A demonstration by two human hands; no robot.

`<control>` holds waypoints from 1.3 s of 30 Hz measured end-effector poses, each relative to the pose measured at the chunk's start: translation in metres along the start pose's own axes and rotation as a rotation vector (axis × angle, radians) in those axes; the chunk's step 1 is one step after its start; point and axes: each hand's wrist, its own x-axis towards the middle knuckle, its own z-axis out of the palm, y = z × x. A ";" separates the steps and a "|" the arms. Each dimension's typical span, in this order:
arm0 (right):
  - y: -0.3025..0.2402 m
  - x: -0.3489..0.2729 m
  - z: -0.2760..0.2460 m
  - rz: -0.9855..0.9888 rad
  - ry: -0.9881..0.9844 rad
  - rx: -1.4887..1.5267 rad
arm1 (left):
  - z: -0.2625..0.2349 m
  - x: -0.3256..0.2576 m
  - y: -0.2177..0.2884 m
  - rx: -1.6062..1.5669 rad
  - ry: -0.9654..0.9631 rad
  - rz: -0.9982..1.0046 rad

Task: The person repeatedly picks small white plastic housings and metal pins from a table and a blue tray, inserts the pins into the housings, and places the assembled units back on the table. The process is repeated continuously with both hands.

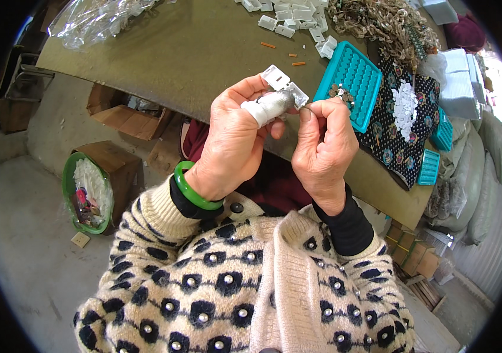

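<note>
Above the table [204,65], the left hand [230,132] holds an open white plastic case [275,77], its long axis slanting down rightward toward the right hand [325,141], whose thumb and forefinger pinch narrowly beside that lower end, on what I cannot tell.

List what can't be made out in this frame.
Head view:
Whether the right hand holds anything: hidden by its fingers.
White case in the left hand: partly behind a wrapped finger.
Bag: cut off by top edge.
Box contents: partly hidden by table.
</note>
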 end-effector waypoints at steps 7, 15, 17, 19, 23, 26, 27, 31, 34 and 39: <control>-0.010 -0.005 -0.013 0.705 -0.115 0.683 | 0.005 -0.003 0.002 -0.032 -0.035 0.075; -0.014 0.007 -0.022 0.767 -0.089 0.869 | 0.005 -0.001 0.005 0.023 -0.116 0.097; -0.016 0.008 -0.023 0.731 -0.091 0.896 | 0.007 -0.003 0.001 0.026 -0.148 0.133; -0.017 0.009 -0.023 0.724 -0.120 0.898 | 0.011 -0.007 -0.005 0.049 -0.077 0.154; -0.018 0.007 -0.023 0.671 -0.115 0.764 | 0.015 -0.013 -0.009 0.262 -0.042 0.215; -0.016 0.006 -0.025 0.678 -0.104 0.773 | 0.017 -0.013 -0.011 0.304 -0.057 0.247; -0.015 0.006 -0.026 0.683 -0.106 0.787 | 0.017 -0.013 -0.012 0.289 -0.053 0.244; -0.012 0.001 -0.023 0.631 -0.085 0.641 | 0.014 -0.014 -0.011 0.267 -0.092 0.182; -0.010 -0.003 -0.021 0.565 -0.057 0.476 | 0.013 -0.015 -0.014 0.199 -0.112 0.177; 0.005 0.008 -0.050 0.525 -0.278 0.499 | 0.008 -0.015 -0.012 0.033 -0.136 0.023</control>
